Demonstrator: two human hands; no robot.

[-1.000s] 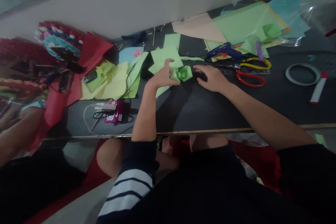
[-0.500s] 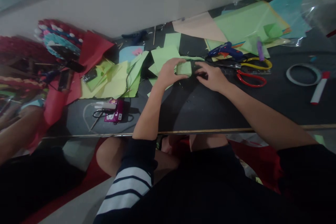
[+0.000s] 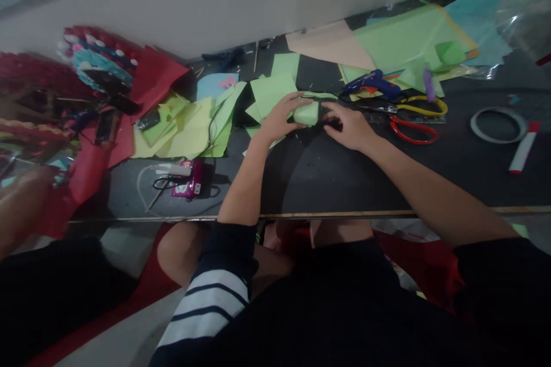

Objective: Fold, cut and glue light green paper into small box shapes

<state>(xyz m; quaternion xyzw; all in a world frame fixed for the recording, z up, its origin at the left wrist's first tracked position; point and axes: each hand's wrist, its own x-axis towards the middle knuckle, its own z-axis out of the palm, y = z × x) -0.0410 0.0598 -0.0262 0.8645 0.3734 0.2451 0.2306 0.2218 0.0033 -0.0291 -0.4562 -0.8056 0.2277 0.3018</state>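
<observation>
Between the thumb and fingers of my left hand [image 3: 282, 117] is a small light-green paper box [image 3: 306, 114] with rounded corners. My right hand [image 3: 348, 125] is just to the right of the box, fingers curled and apart, with a dark gap between thumb and forefinger; I see nothing held there. Light-green paper sheets [image 3: 272, 92] lie behind and under my left hand. Close beyond my right hand are a blue glue gun [image 3: 373, 85] and scissors [image 3: 415, 120] with one yellow and one red handle.
A purple power strip [image 3: 189, 179] with a cable lies at the front left. Yellow-green paper [image 3: 189, 126] is behind it. On the right are a tape roll [image 3: 498, 125] and a red-capped marker [image 3: 524, 148]. A co-worker's arm [image 3: 26, 206] reaches in from the left.
The green box has turned in my left hand, so a different, smoother face shows. My right hand stays beside it. The co-worker's arm on the left has shifted slightly.
</observation>
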